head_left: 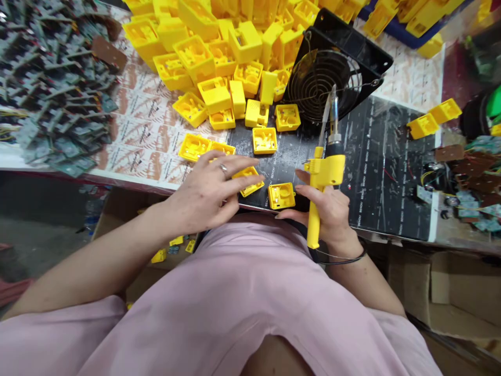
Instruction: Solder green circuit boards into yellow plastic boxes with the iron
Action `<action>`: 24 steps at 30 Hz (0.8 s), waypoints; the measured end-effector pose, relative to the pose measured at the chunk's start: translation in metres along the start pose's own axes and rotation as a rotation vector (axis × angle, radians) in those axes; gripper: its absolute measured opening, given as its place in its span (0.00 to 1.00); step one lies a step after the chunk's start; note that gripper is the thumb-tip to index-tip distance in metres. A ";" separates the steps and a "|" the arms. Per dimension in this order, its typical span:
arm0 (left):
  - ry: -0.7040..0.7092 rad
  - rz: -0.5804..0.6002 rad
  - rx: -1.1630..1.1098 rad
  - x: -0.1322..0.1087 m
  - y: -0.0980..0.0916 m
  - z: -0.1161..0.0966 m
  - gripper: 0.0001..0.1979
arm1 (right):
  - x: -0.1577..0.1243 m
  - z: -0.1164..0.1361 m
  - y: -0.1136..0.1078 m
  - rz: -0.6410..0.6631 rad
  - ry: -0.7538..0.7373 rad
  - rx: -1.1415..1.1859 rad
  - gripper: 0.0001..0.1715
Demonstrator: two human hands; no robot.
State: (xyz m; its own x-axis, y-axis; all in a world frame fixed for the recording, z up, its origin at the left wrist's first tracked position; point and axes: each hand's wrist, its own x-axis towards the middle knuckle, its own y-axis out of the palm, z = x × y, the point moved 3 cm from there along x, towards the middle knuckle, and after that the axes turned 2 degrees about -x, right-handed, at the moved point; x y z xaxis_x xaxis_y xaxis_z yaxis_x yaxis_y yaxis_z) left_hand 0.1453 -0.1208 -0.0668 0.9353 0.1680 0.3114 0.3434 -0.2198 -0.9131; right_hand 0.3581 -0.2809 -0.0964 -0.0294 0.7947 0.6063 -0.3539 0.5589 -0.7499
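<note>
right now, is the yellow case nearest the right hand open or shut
Open: the yellow case has its hollow inside facing up, round recess showing, with no lid over it.

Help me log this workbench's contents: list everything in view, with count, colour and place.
yellow casings: too many to count, yellow, heaped top centre, several nearer the front edge
soldering gun: one, yellow body with metal tip, right of centre
fan: one, black, top, right of centre
circuit boards: many, grey-green, heaped left, more far right
brown boards: several, brown, far right
blue bin: one, blue, top right
mat: one, black, centre to right
patterned sheet: count unclear, white and brown, on the bench
cardboard boxes: at least two, brown, below bench
ring: one, silver-coloured, on a finger
shirt: one, pink, bottom
left hand: one, bare, over a front casing
right hand: one, bare, holding the soldering gun
</note>
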 end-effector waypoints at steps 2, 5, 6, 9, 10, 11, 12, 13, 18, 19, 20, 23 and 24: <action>-0.095 -0.129 0.163 -0.005 0.000 -0.004 0.20 | 0.007 -0.002 -0.005 0.059 -0.018 -0.004 0.37; -0.109 -0.134 0.319 -0.006 0.008 -0.014 0.22 | 0.018 -0.003 -0.007 0.173 -0.053 0.077 0.32; -0.097 -0.135 0.333 -0.006 0.011 -0.015 0.20 | 0.020 -0.002 -0.006 0.204 -0.074 0.107 0.30; -0.071 -0.160 0.297 -0.005 0.012 -0.014 0.15 | 0.020 0.000 0.000 0.215 -0.071 0.138 0.27; -0.065 -0.161 0.270 -0.006 0.011 -0.012 0.14 | 0.018 0.000 0.002 0.186 -0.047 0.134 0.28; -0.063 -0.152 0.242 -0.006 0.010 -0.010 0.14 | 0.017 0.000 0.003 0.150 -0.019 0.130 0.29; -0.061 -0.138 0.215 -0.007 0.009 -0.009 0.14 | 0.015 0.000 0.005 0.117 0.006 0.126 0.31; -0.061 -0.121 0.190 -0.007 0.008 -0.007 0.14 | 0.013 0.000 0.006 0.092 0.019 0.124 0.32; -0.056 -0.072 0.102 -0.008 0.007 -0.002 0.16 | 0.014 0.001 0.010 0.076 0.011 0.119 0.33; -0.054 -0.071 0.091 -0.008 0.007 -0.002 0.16 | 0.016 0.002 0.011 0.077 0.009 0.119 0.32; -0.053 -0.070 0.082 -0.009 0.008 -0.001 0.17 | 0.017 0.002 0.011 0.078 0.007 0.118 0.32; -0.059 -0.066 0.067 -0.011 0.010 0.001 0.19 | 0.021 0.004 0.012 0.071 -0.009 0.104 0.30; -0.062 -0.061 0.062 -0.012 0.011 0.001 0.21 | 0.022 0.004 0.012 0.072 -0.015 0.100 0.30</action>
State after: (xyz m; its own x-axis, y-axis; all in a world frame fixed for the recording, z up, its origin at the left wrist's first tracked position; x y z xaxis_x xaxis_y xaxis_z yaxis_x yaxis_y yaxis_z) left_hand 0.1381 -0.1239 -0.0806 0.9049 0.2392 0.3520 0.3922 -0.1480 -0.9079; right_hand 0.3490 -0.2575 -0.0912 -0.0718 0.8277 0.5566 -0.4415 0.4740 -0.7618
